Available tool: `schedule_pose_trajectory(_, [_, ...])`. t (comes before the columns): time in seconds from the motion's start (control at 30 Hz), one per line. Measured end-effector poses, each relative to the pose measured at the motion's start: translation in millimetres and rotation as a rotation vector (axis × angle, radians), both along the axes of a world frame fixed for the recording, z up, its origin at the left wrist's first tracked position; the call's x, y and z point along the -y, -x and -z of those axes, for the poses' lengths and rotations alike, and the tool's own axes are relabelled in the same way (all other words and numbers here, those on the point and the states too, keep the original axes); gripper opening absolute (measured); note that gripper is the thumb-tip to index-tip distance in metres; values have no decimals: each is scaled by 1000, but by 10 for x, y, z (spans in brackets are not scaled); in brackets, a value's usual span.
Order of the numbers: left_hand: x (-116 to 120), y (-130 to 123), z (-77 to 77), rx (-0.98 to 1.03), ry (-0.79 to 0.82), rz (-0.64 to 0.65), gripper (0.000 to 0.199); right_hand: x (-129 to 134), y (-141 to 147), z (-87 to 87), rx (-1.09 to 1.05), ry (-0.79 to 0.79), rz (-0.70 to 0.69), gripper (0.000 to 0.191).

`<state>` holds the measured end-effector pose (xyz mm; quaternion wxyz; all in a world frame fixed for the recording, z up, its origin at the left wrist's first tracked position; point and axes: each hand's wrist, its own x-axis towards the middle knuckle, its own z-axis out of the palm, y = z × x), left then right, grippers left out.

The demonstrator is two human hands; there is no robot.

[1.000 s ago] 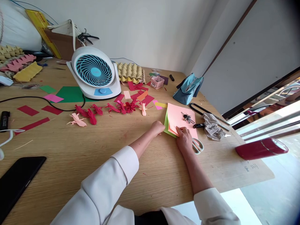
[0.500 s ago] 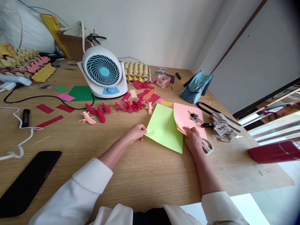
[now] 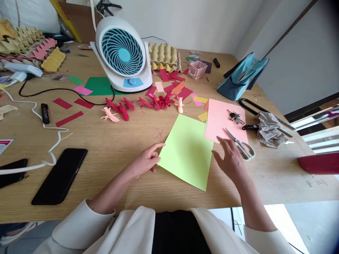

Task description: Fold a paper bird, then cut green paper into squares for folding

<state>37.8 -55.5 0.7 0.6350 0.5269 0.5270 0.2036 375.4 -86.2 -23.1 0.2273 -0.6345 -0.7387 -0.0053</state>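
A light green sheet of paper (image 3: 186, 151) lies on the table in front of me. My left hand (image 3: 147, 160) is at its lower left corner, thumb and fingers gripping the edge, index finger stretched along it. My right hand (image 3: 230, 158) is open with fingers apart, between the green sheet and the scissors (image 3: 245, 148), fingertips over the lower edge of a stack of pink paper (image 3: 218, 120). A bunch of keys (image 3: 235, 117) rests on that stack. The scissors' blades lie on the pink paper, handles towards the table's right side.
Folded red and pale pink paper figures (image 3: 123, 109) lie in a row beyond the green sheet, with red paper scraps (image 3: 182, 93) behind. A white fan (image 3: 148, 76) stands at the back. A blue bag (image 3: 233, 88), a crumpled grey wrapper (image 3: 270, 132) and a red bottle (image 3: 319, 163) are rightward.
The green sheet has come out from under the pink stack towards me and lies flatter. My right hand has let go of the pink sheets, which now lie down, and its fingers have spread.
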Motion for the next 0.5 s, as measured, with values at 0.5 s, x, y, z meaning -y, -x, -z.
schedule_pose_trajectory(0.5, [459,388,35,-33,47,-111,18,148,1243,-59,-11,187,-454,52])
